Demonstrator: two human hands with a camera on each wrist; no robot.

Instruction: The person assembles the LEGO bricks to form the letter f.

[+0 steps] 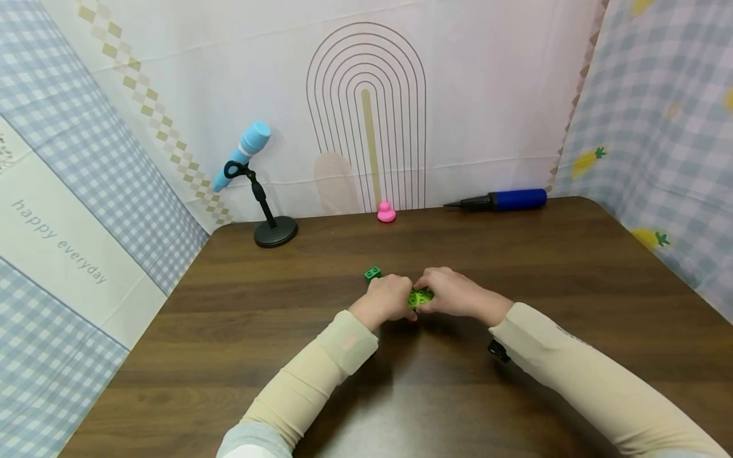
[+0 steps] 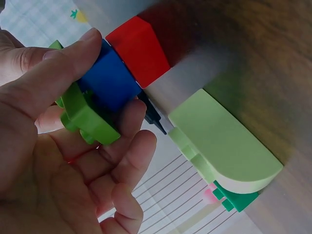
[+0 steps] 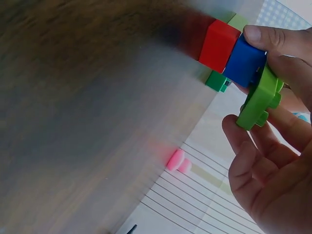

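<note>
Over the middle of the table, both hands hold one stack of toy building bricks. It consists of a red brick (image 2: pixel 139 51) at the bottom, a blue brick (image 2: pixel 111 78) above it and a lime green studded brick (image 1: pixel 420 298) on top. My left hand (image 1: pixel 389 298) has its thumb across the blue brick, with fingers bent near the lime one. From the other side, my right hand (image 1: pixel 455 294) lays its thumb on the blue brick (image 3: pixel 245 61), fingers curled by the lime brick (image 3: pixel 261 100). The far fingertips are partly hidden.
Close by the left hand lie a pale green rounded brick (image 2: pixel 224 141) and a dark green brick (image 1: pixel 373 273). Along the back stand a blue microphone (image 1: pixel 246 149) on a black stand (image 1: pixel 275 231), a pink toy (image 1: pixel 386 212) and a blue-and-black pump (image 1: pixel 509 200).
</note>
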